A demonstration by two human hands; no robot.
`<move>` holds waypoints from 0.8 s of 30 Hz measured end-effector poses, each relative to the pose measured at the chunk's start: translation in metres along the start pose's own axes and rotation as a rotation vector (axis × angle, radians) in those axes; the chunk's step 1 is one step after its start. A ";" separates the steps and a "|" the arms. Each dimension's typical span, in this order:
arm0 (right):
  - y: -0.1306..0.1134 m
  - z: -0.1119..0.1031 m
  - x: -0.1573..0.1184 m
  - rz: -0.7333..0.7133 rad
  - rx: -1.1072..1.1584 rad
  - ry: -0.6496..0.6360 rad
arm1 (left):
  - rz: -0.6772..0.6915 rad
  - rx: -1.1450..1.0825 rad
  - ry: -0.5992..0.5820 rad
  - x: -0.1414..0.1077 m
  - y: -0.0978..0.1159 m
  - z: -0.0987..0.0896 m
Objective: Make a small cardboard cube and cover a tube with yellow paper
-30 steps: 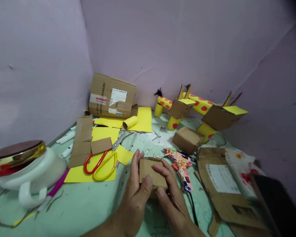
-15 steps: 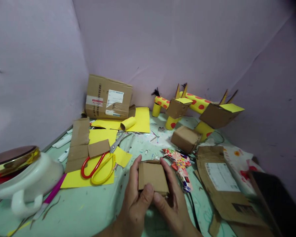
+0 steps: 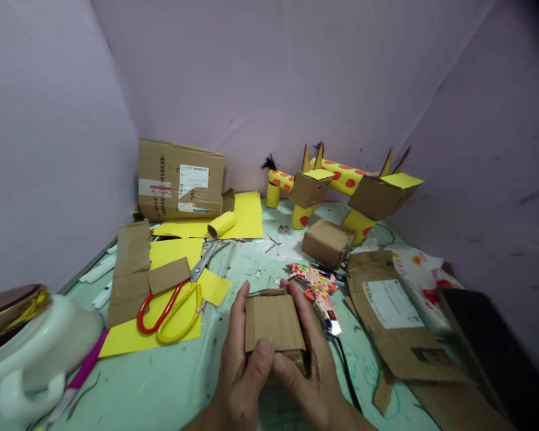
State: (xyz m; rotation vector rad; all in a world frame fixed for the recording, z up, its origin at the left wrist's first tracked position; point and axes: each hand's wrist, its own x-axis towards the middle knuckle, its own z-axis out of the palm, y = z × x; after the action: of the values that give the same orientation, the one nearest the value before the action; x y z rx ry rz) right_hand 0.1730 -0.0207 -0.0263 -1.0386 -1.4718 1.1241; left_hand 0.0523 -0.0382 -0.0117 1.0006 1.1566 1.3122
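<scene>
Between my two hands, low in the middle of the view, is a small cardboard box (image 3: pixel 275 320). My left hand (image 3: pixel 245 371) grips its left side, with the thumb at the near edge. On the right side my right hand (image 3: pixel 312 365) is closed round it, its thumb also at the near edge. The underside of the box is hidden. To the right of my right hand lies a flower-patterned glue gun (image 3: pixel 317 290) with a black cord. Left of my left hand are scissors (image 3: pixel 179 305) with one red and one yellow handle, on yellow paper (image 3: pixel 153 340).
Two spotted yellow giraffe-like models (image 3: pixel 312 188) with cardboard heads stand at the back, near another small cardboard box (image 3: pixel 327 242). A large carton (image 3: pixel 179 179) leans at the back left. A white pot (image 3: pixel 67 341) sits left; flattened cardboard (image 3: pixel 395 353) and a dark slab (image 3: pixel 489 347) lie right.
The camera view has shifted slightly, so the table things appear further left. Both hands keep hold of the small box, whose top face is tilted a little differently.
</scene>
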 end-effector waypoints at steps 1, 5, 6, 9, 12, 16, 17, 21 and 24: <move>0.001 -0.001 0.000 -0.012 -0.028 -0.028 | 0.006 0.005 0.003 0.000 0.000 0.000; 0.004 -0.003 -0.002 -0.005 -0.017 -0.074 | -0.001 -0.058 -0.016 0.000 0.000 0.000; 0.004 -0.002 -0.003 -0.002 -0.004 -0.069 | -0.001 -0.079 -0.030 0.000 0.000 0.001; 0.004 0.001 -0.005 -0.011 0.005 -0.055 | 0.010 -0.083 -0.053 0.000 0.000 0.002; 0.002 0.003 -0.005 -0.008 0.008 -0.004 | 0.033 -0.030 0.002 0.000 -0.001 0.003; 0.001 0.001 -0.004 -0.022 -0.027 -0.017 | 0.021 0.008 0.026 -0.001 -0.002 0.004; 0.002 0.000 -0.004 -0.026 -0.035 -0.035 | 0.005 0.003 0.017 -0.001 -0.003 0.005; 0.001 0.001 -0.003 -0.024 -0.007 -0.017 | 0.000 -0.058 0.017 -0.003 -0.002 0.007; -0.001 0.004 -0.003 -0.010 0.012 0.039 | -0.008 -0.122 -0.011 -0.002 -0.001 0.007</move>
State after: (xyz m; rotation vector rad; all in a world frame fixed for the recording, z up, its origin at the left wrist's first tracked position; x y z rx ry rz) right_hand 0.1689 -0.0241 -0.0264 -1.0381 -1.4367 1.0987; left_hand 0.0595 -0.0398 -0.0113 0.9119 1.0581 1.3531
